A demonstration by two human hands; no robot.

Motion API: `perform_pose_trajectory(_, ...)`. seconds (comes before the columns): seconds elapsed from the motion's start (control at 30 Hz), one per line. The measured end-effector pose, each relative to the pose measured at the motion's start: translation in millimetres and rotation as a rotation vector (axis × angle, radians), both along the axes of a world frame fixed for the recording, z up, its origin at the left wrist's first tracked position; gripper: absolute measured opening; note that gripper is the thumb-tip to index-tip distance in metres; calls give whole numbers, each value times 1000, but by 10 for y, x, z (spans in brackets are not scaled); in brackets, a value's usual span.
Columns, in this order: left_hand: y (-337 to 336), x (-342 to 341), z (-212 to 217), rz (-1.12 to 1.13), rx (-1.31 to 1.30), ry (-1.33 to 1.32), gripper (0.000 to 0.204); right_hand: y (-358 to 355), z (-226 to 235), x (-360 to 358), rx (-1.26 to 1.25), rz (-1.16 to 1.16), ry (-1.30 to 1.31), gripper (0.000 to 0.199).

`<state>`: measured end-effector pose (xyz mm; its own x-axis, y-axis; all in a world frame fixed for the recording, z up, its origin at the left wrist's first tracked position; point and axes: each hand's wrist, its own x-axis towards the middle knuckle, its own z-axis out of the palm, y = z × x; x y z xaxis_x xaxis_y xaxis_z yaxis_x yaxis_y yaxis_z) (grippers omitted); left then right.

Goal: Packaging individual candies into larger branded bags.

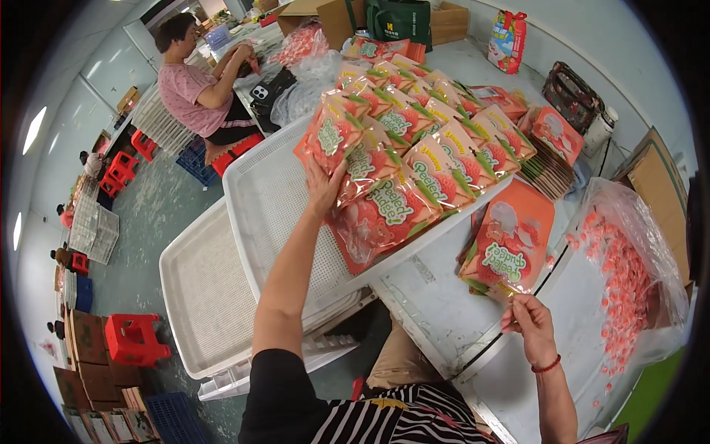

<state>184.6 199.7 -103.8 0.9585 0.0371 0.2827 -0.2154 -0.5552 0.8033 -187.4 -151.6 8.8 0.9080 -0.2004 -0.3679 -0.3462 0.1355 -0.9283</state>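
Many shiny orange-red candy pouches (392, 211) with fruit pictures lie overlapping in rows in a white perforated tray (259, 174). My left hand (323, 189) is at the left side of the pile, its fingers and thumb round the edge of a pouch (330, 133). To the right of the tray, a stack of the same pouches lies on the table, with a pouch (509, 240) on top. My right hand (531, 325), with a red bead bracelet on its wrist, pinches that top pouch at its near edge.
Small wrapped red candies (617, 288) spill from a clear bag (651, 244) at right. Further back are more pouch stacks (551, 155), a dark patterned bag (569, 92) and a bottle (600, 129). Another white tray (203, 285) sits lower left. A person (196, 89) sits working at far left.
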Motion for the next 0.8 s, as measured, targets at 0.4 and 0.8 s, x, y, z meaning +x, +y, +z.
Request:
perform_pose_trajectory(0.4,263,274,-119,-7,-84,-207,82,88,-600,-770,-198,105,62,23)
perform_pose_trajectory(0.8,-1883,-2174,837,-878,317,-674,38,-117,-1003,-1304,58,-183,38,19)
